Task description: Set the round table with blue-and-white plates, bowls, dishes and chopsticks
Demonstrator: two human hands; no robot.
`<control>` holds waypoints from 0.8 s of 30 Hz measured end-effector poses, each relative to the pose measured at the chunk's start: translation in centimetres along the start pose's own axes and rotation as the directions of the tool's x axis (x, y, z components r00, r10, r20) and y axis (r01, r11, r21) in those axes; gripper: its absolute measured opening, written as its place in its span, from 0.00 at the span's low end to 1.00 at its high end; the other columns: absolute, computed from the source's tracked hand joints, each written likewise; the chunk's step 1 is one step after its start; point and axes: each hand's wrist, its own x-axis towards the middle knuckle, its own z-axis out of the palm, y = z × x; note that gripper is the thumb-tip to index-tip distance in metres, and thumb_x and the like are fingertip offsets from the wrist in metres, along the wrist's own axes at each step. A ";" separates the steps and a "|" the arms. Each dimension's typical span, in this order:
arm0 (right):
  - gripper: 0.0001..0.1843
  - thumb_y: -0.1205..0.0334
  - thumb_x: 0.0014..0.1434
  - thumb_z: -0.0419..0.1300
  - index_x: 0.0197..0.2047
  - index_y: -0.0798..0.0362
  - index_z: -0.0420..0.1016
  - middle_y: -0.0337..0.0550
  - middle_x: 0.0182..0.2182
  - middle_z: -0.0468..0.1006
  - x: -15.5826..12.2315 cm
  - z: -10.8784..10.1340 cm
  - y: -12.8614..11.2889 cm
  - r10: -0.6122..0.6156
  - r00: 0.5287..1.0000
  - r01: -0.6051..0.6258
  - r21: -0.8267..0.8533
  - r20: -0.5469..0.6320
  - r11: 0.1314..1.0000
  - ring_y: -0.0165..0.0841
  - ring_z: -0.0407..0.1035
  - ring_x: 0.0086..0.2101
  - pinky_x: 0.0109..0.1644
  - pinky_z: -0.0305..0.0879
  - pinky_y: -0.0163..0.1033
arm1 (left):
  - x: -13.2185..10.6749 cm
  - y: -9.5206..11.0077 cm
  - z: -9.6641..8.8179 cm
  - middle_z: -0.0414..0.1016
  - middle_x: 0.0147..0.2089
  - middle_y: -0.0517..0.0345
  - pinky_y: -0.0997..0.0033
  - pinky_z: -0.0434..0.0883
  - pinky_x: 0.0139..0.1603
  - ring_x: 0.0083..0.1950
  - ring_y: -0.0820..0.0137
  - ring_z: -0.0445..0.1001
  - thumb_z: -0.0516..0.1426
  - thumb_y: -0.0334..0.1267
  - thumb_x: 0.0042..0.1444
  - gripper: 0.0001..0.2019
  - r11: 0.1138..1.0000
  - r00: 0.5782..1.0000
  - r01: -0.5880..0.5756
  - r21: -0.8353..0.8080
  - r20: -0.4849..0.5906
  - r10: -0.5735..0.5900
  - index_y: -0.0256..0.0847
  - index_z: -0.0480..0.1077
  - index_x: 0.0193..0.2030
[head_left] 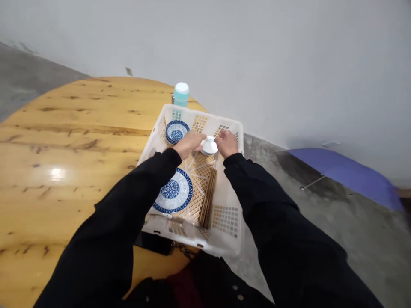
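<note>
Both hands are inside a white plastic basket (pixel 224 179), over a small stack of white, rounded ceramic pieces (pixel 209 148). My left hand (pixel 190 144) comes in from the left, its fingers closed at the edge of the white pieces. From the other side, my right hand (pixel 227 143) has its fingers curled together in a pinch. Whatever lies between the fingertips is too small to make out. Just left of my left hand stand stacked blue-and-white bowls (pixel 176 130). A blue-rimmed plate (pixel 173 192), partly covered by my left sleeve, lies nearer me beside a bundle of wooden chopsticks (pixel 208 199).
The basket rests on the right edge of a round wooden table (pixel 80 171). Behind it stands a teal bottle with a white lid (pixel 181 94). A black object (pixel 154 244) sits by its near side. A purple round tabletop (pixel 346 173) is at right, near the wall.
</note>
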 end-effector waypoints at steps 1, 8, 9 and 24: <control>0.26 0.65 0.50 0.57 0.54 0.60 0.71 0.56 0.49 0.77 -1.5 -1.2 -0.6 -0.034 0.999 0.032 0.077 0.033 0.996 0.45 0.73 0.49 0.58 0.67 0.53 | -1.7 1.3 -0.8 0.75 0.39 0.50 0.66 0.72 0.51 0.42 0.72 0.74 0.57 0.33 0.59 0.05 0.999 0.998 -0.050 0.018 0.036 0.049 0.33 0.69 0.38; 0.17 0.55 0.55 0.64 0.46 0.52 0.77 0.46 0.37 0.82 -17.2 -11.0 -2.6 -0.207 0.966 0.116 0.453 0.157 0.884 0.36 0.77 0.33 0.43 0.75 0.47 | -18.2 6.6 -7.3 0.76 0.44 0.53 0.60 0.71 0.55 0.54 0.64 0.76 0.53 0.41 0.64 0.15 0.963 0.971 -0.220 0.158 -0.060 0.232 0.34 0.72 0.51; 0.16 0.53 0.55 0.65 0.45 0.51 0.78 0.45 0.36 0.82 -19.8 -11.9 -2.5 -0.194 0.970 0.106 0.464 0.146 0.879 0.36 0.78 0.32 0.42 0.75 0.46 | -20.7 6.2 -8.2 0.76 0.44 0.54 0.60 0.71 0.55 0.55 0.63 0.76 0.50 0.40 0.66 0.16 0.961 0.967 -0.216 0.174 -0.098 0.235 0.33 0.72 0.52; 0.27 0.38 0.42 0.70 0.36 0.52 0.80 0.50 0.30 0.83 -47.9 -1.0 3.5 0.307 0.840 -0.535 0.590 0.448 0.605 0.39 0.77 0.27 0.32 0.74 0.44 | -40.7 -18.2 -10.0 0.79 0.44 0.46 0.66 0.70 0.46 0.45 0.62 0.77 0.63 0.58 0.50 0.27 0.978 0.938 0.127 -0.163 -0.300 -0.172 0.37 0.75 0.46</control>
